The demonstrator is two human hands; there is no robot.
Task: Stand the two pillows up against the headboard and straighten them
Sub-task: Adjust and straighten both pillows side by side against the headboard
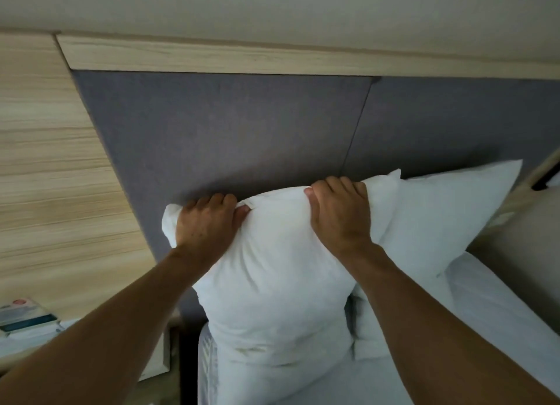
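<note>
A white pillow (272, 283) stands upright on the bed against the grey padded headboard (227, 132). My left hand (206, 220) grips its top left corner. My right hand (339, 213) clasps the top edge near the right corner. A second white pillow (439, 216) leans against the headboard just to the right, tilted, its lower left part hidden behind the first pillow and my right forearm.
White bedding (485, 329) covers the mattress at lower right. A wood-grain wall panel (54, 177) flanks the headboard on the left, with a nightstand holding a small box (24, 316) below it. A wooden ledge (242, 56) runs above the headboard.
</note>
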